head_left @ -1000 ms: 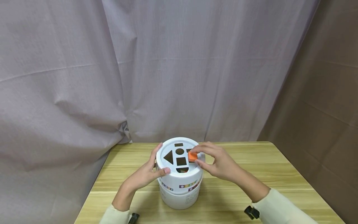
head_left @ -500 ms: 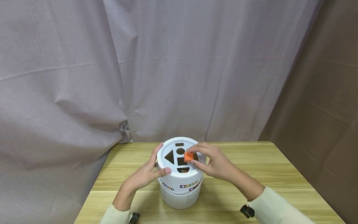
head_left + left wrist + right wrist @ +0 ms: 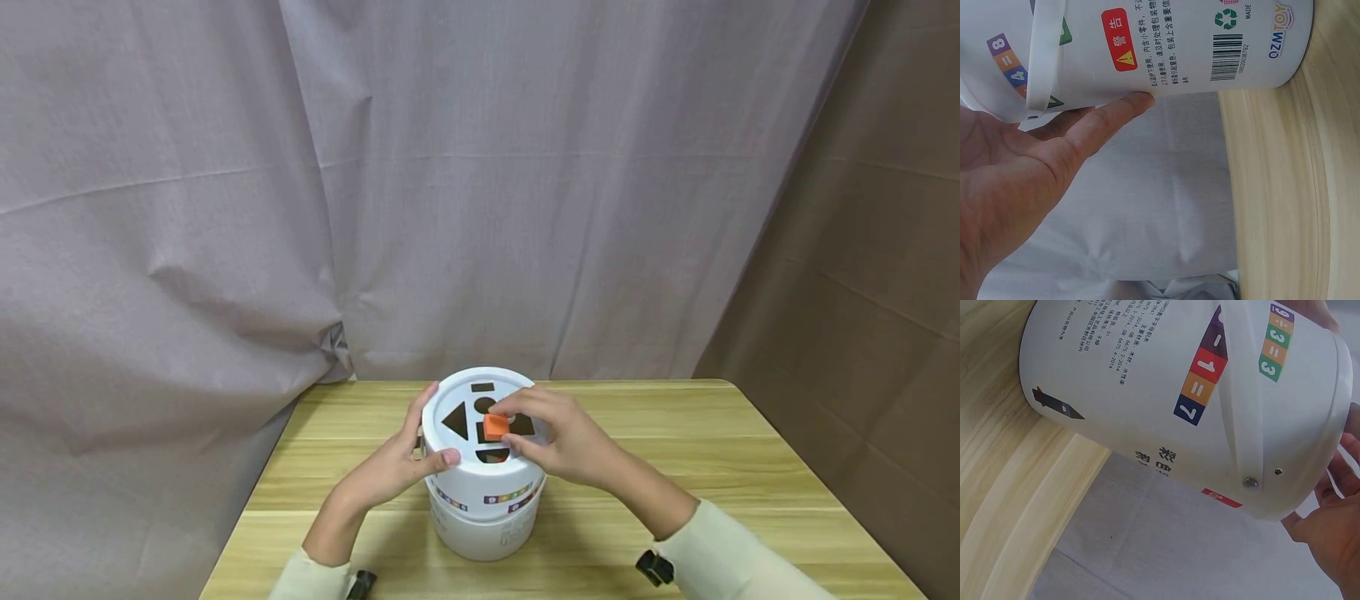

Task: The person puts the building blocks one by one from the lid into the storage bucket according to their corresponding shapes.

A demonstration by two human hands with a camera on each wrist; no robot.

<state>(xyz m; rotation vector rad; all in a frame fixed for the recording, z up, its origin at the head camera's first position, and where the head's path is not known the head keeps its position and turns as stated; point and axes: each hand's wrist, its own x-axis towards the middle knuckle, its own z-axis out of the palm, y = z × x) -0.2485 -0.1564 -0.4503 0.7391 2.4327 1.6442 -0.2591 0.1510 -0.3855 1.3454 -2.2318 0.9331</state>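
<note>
A white toy bucket (image 3: 483,537) stands upright on the table. Several dark cut-outs, among them a triangle, a circle and a square, pierce its round lid (image 3: 454,392). My left hand (image 3: 390,469) holds the bucket's upper left side, thumb on the near rim; in the left wrist view its fingers lie along the printed wall. Between thumb and fingertips, my right hand (image 3: 573,437) pinches an orange block (image 3: 496,427) over the square cut-out, partly covering it. Whether the block touches the lid is unclear. The right wrist view shows the right hand (image 3: 1335,531) beyond the rim, its block hidden.
The wooden table (image 3: 637,508) extends on both sides of the bucket. Behind it hangs a grey curtain (image 3: 465,208), with a brownish one (image 3: 862,292) on the right. A white carrying strap (image 3: 1244,425) is riveted to the bucket's side.
My right hand has carried the orange block leftward across the lid, from the right-hand cut-outs to the square one. The left hand and the bucket have stayed almost in place.
</note>
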